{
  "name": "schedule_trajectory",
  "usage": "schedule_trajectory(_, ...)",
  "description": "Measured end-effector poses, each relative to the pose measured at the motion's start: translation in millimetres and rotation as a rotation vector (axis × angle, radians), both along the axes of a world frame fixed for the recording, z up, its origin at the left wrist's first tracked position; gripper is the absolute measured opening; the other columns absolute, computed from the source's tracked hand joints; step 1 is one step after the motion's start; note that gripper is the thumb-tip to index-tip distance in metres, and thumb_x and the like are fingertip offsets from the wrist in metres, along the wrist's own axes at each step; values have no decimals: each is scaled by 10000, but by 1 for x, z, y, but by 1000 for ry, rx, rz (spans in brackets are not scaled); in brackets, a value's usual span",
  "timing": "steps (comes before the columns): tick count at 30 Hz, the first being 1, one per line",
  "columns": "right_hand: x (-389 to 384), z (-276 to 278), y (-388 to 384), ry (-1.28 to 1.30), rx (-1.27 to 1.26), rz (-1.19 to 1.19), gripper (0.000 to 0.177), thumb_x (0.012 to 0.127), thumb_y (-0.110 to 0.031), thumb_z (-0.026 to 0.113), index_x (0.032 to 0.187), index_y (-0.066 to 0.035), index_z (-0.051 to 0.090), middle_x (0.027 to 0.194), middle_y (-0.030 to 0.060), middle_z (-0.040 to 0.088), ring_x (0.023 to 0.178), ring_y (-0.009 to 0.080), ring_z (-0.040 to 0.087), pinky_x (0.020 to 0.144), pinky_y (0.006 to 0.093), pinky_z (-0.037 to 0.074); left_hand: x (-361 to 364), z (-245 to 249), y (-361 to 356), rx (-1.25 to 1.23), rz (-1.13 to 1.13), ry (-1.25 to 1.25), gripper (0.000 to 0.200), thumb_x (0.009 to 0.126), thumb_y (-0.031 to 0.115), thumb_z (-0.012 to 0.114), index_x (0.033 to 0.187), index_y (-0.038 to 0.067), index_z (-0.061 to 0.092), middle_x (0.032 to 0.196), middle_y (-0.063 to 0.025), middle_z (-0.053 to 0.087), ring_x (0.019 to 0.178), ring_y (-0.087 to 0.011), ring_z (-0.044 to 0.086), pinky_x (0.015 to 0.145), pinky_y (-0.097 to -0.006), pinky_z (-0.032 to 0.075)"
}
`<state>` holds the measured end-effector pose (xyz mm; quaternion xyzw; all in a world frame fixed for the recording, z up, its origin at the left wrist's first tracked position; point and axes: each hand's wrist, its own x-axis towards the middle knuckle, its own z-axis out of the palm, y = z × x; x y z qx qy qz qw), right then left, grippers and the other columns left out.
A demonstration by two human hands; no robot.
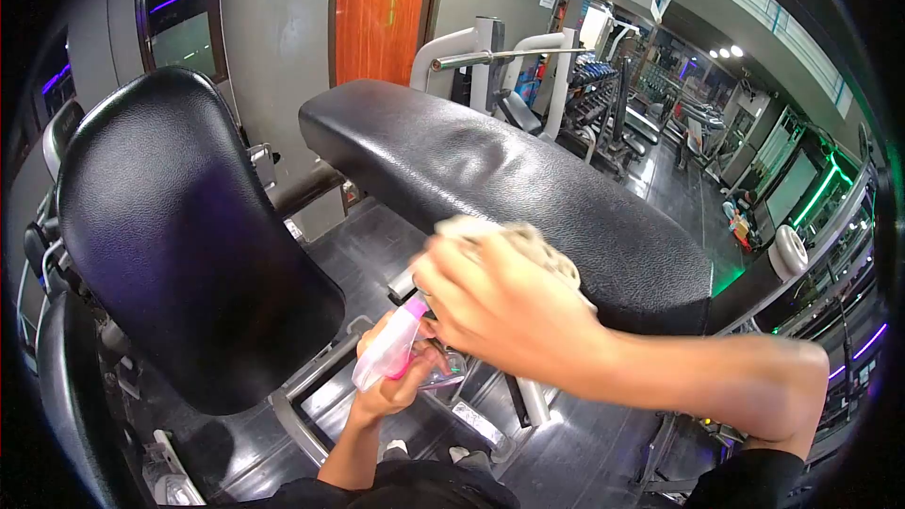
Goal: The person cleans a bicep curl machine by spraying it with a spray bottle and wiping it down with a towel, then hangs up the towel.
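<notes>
My left hand (pixel 391 398) is wrapped round a spray bottle (pixel 388 347) with a whitish head and pink parts, low in the middle of the head view. Part of the bottle's clear body shows beyond the fingers. Just above and to the right, my right hand (pixel 500 297) grips a bunched beige cloth (pixel 539 253), slightly blurred. Cloth and hand overlap the near edge of a long black padded bench (pixel 415 137). The bottle's pink nozzle shows close beside the right hand's fingers.
A large black backrest pad (pixel 179 217) stands at the left. Grey metal frame tubes (pixel 306 372) run below, above the dark floor (pixel 584 443). Behind the bench are a barbell (pixel 509 55), an orange-brown door (pixel 377 9) and racks of dumbbells (pixel 594 75).
</notes>
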<state>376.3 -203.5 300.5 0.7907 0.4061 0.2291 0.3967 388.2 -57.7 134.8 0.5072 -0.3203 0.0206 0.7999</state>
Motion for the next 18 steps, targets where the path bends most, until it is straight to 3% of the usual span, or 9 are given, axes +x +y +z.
schedule_trajectory(2,46,-3,28,-140,2,84,212,703,-286,621,770,-108,714,882,39,552,1008,227,510,710,317,417,-2,-11,8,-9,27,27,228,806,-71,543,1022,-49,473,933,-206,605,673,-227,655,624,-313,528)
schedule_trajectory(3,66,0,44,-47,-22,-57,158,696,-254,633,757,-140,723,875,16,565,961,201,515,691,302,425,-3,-15,11,-5,30,28,228,806,-71,543,1022,-49,473,933,-206,605,673,-227,655,624,-313,528)
schedule_trajectory(4,89,-3,52,43,105,15,119,684,-225,642,730,-147,720,851,5,571,925,181,517,667,286,435,-5,-18,14,-58,21,66,228,807,-72,540,1022,-51,469,936,-211,600,672,-233,654,621,-314,525)
schedule_trajectory(5,106,-6,61,-16,63,144,108,685,-208,643,732,-149,720,839,1,576,929,176,524,638,272,438,-7,-20,17,-112,12,101,228,807,-74,537,1022,-53,465,939,-215,595,672,-239,653,619,-315,523)
schedule_trajectory(9,126,-4,74,-37,119,125,135,751,-225,609,780,-163,726,854,-16,587,956,181,522,768,341,435,-9,-26,32,-92,37,122,233,802,-77,539,1021,-55,464,939,-217,590,668,-239,650,622,-316,526)
schedule_trajectory(10,121,-5,68,-48,79,67,170,780,-234,595,840,-152,732,951,10,603,1043,205,514,832,394,417,-10,-28,35,-84,30,128,231,801,-86,534,1019,-54,465,937,-215,589,670,-238,650,623,-314,528)
schedule_trajectory(11,114,-4,62,-39,75,71,170,780,-234,595,840,-152,732,951,10,603,1043,205,514,832,394,417,-12,-30,36,-76,26,135,230,800,-95,529,1017,-53,465,935,-213,589,673,-238,650,624,-312,529)
schedule_trajectory(16,63,-11,41,-32,208,-194,258,792,-222,587,980,-108,721,1291,100,534,1235,255,445,972,443,390,-16,-28,38,-43,12,162,238,807,-115,527,1029,-50,473,946,-210,591,688,-216,643,630,-301,533)
schedule_trajectory(18,34,2,40,55,112,-329,302,822,-235,575,1059,-91,693,1326,111,511,1257,276,427,1000,479,369,-16,-32,39,-34,-39,134,242,817,-102,546,1045,-50,483,957,-204,597,715,-196,639,639,-299,539)
